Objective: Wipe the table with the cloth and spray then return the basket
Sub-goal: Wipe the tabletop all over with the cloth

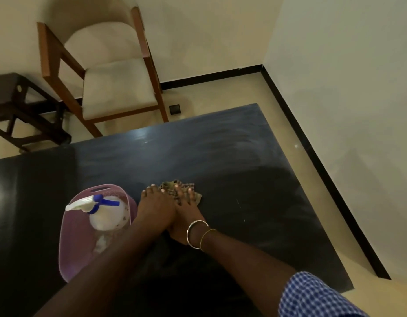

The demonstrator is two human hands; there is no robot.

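Crumpled olive-and-brown checked cloth [170, 186] lies on the dark, glossy rectangular table [232, 161], near its middle, mostly hidden under both hands; only its far fringe and right corner show. The left hand [155, 203] and right hand [187, 205] press on it side by side, fingers stretched flat, not clenched, with the left hand overlapping the right. A silver and a gold bangle [196, 234] circle the right wrist, and a blue-checked sleeve [312, 296] is cut off at the bottom edge.

Just left of the hands stands a mauve plastic basket [65, 255], its near end covered by the left forearm. In it a white spray bottle with a blue trigger [104, 216] lies tilted; the other contents are too blurred to tell.

Beyond the hands the tabletop is bare out to its far and right edges, streaked with pale smears. A strip of beige floor [296, 156] separates the right edge from the wall. A wooden chair with cream cushions [115, 88] stands past the far edge.
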